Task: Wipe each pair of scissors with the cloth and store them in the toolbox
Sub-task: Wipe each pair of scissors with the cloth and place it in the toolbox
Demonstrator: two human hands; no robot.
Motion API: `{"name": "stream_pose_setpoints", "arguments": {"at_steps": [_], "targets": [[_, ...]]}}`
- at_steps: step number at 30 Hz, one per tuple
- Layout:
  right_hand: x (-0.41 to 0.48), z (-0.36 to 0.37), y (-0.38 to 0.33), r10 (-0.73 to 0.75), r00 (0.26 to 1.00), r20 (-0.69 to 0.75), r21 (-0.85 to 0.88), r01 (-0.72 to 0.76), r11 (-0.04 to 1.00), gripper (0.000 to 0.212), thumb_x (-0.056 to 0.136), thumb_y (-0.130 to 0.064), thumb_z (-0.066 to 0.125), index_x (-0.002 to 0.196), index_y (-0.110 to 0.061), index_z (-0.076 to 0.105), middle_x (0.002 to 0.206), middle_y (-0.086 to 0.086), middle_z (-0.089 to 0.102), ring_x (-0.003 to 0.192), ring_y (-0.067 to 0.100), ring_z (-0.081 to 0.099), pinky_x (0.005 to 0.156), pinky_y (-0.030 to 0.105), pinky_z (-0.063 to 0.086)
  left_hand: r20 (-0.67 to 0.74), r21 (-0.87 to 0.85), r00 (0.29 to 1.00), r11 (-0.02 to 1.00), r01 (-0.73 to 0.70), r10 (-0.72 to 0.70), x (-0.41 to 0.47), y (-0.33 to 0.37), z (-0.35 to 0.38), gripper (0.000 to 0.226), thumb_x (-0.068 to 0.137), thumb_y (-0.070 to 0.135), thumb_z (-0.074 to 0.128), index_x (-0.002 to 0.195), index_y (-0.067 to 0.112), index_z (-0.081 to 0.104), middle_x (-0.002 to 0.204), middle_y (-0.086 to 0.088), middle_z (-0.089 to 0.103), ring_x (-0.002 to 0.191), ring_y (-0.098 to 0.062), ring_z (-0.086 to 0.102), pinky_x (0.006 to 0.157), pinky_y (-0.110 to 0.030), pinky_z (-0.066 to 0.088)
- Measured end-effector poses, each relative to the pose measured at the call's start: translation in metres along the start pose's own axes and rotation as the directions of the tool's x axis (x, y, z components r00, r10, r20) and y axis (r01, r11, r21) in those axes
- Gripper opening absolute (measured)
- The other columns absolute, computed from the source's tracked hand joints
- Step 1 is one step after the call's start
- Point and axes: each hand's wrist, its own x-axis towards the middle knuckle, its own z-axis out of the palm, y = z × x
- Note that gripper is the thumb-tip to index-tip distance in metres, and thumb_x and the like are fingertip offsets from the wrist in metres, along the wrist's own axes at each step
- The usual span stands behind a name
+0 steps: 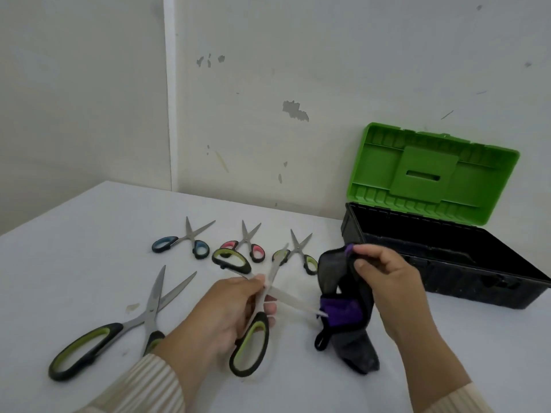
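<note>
Wiping is barely begun — large green-handled scissors [253, 305] are gripped by the left hand [226, 317], cloth [346, 299] pinched by the right hand [384, 281]; toolbox [447, 263] appears empty, four pairs unstored.

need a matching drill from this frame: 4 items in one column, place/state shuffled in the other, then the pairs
Items:
1. toolbox
2. cloth
3. blue scissors
4. big green scissors

States:
A. held in left hand, blades open
B. lid up, at right of table
C. held up by right hand
D. lying on table, far row, leftmost

Pairs: 1-B, 2-C, 3-D, 4-A
</note>
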Motion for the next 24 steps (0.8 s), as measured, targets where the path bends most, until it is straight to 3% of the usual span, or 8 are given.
{"name": "stream_pose_setpoints", "arguments": {"at_steps": [3, 5, 7, 9, 13, 16, 21, 24], "targets": [[-0.005, 0.003, -0.01, -0.212, 0.977, -0.012, -0.199, 0.205, 0.958, 0.035, 0.082, 0.001, 0.061, 0.093, -0.032, 0.066, 0.097, -0.01, 0.065, 0.093, 0.005, 0.061, 0.086, 0.018, 0.046, 0.105, 0.149, 0.994, 0.989, -0.012, -0.003, 0.0, -0.006, 0.0, 0.019, 0.086, -0.011, 0.051, 0.099, -0.004, 0.063, 0.074, -0.019, 0.065, 0.064, -0.026, 0.062, 0.06, -0.033, 0.054], [-0.014, 0.016, -0.014, -0.346, 0.926, 0.15, -0.323, 0.376, 0.868, 0.039, 0.078, -0.002, 0.062, 0.1, -0.035, 0.064, 0.096, -0.02, 0.061, 0.094, -0.003, 0.055, 0.086, 0.006, 0.038, 0.136, 0.271, 0.989, 0.958, -0.096, 0.061, -0.002, -0.008, 0.001, 0.023, 0.076, -0.009, 0.056, 0.093, 0.001, 0.068, 0.079, -0.021, 0.069, 0.072, -0.029, 0.058, 0.07, -0.037, 0.047], [-0.025, 0.038, -0.009, -0.299, 0.855, 0.423, -0.395, 0.471, 0.789, 0.036, 0.081, -0.008, 0.06, 0.109, -0.03, 0.062, 0.1, -0.018, 0.057, 0.092, -0.002, 0.052, 0.084, 0.003, 0.034, 0.149, 0.331, 0.982, 0.93, -0.161, 0.117, -0.004, -0.009, 0.005, 0.021, 0.06, 0.0, 0.057, 0.077, 0.004, 0.07, 0.077, -0.02, 0.069, 0.074, -0.028, 0.057, 0.073, -0.038, 0.04], [-0.028, 0.053, 0.003, -0.273, 0.787, 0.553, -0.449, 0.557, 0.699, 0.028, 0.086, -0.01, 0.056, 0.111, -0.02, 0.064, 0.102, -0.005, 0.053, 0.088, 0.003, 0.048, 0.08, 0.001, 0.033, 0.142, 0.358, 0.977, 0.912, -0.199, 0.157, -0.006, -0.01, 0.008, 0.014, 0.057, 0.001, 0.059, 0.071, 0.003, 0.064, 0.073, -0.018, 0.064, 0.073, -0.026, 0.056, 0.072, -0.037, 0.038], [-0.017, 0.053, 0.006, -0.302, 0.868, 0.394, -0.492, 0.477, 0.729, 0.02, 0.088, -0.013, 0.053, 0.099, -0.015, 0.069, 0.094, -0.005, 0.049, 0.08, 0.007, 0.046, 0.068, 0.002, 0.033, 0.168, 0.359, 0.966, 0.9, -0.246, 0.197, -0.007, -0.012, 0.01, 0.012, 0.068, -0.001, 0.06, 0.063, 0.01, 0.059, 0.066, -0.013, 0.065, 0.068, -0.025, 0.057, 0.073, -0.036, 0.043], [-0.029, 0.059, 0.007, -0.306, 0.811, 0.498, -0.509, 0.559, 0.655, 0.018, 0.087, -0.011, 0.055, 0.099, -0.012, 0.07, 0.094, 0.004, 0.058, 0.082, 0.014, 0.053, 0.067, 0.007, 0.034, 0.156, 0.382, 0.968, 0.892, -0.243, 0.197, -0.006, -0.013, 0.009, 0.021, 0.067, -0.004, 0.056, 0.056, 0.014, 0.058, 0.063, -0.014, 0.065, 0.068, -0.027, 0.057, 0.07, -0.037, 0.043], [-0.018, 0.054, 0.012, -0.364, 0.879, 0.307, -0.573, 0.476, 0.667, 0.015, 0.08, -0.002, 0.062, 0.088, -0.009, 0.073, 0.084, 0.001, 0.056, 0.067, 0.002, 0.049, 0.07, -0.002, 0.036, 0.217, 0.366, 0.955, 0.89, -0.272, 0.202, -0.008, -0.011, 0.008, 0.032, 0.078, -0.014, 0.052, 0.072, 0.015, 0.065, 0.066, -0.012, 0.064, 0.062, -0.018, 0.056, 0.071, -0.025, 0.046], [-0.033, 0.064, 0.016, -0.364, 0.844, 0.394, -0.543, 0.533, 0.649, 0.017, 0.073, -0.001, 0.064, 0.085, -0.009, 0.072, 0.08, 0.005, 0.059, 0.065, 0.004, 0.05, 0.068, -0.006, 0.034, 0.202, 0.374, 0.959, 0.889, -0.265, 0.2, -0.006, -0.012, 0.008, 0.024, 0.076, -0.013, 0.051, 0.066, 0.008, 0.053, 0.064, -0.014, 0.06, 0.067, -0.025, 0.053, 0.065, -0.024, 0.044]]}}
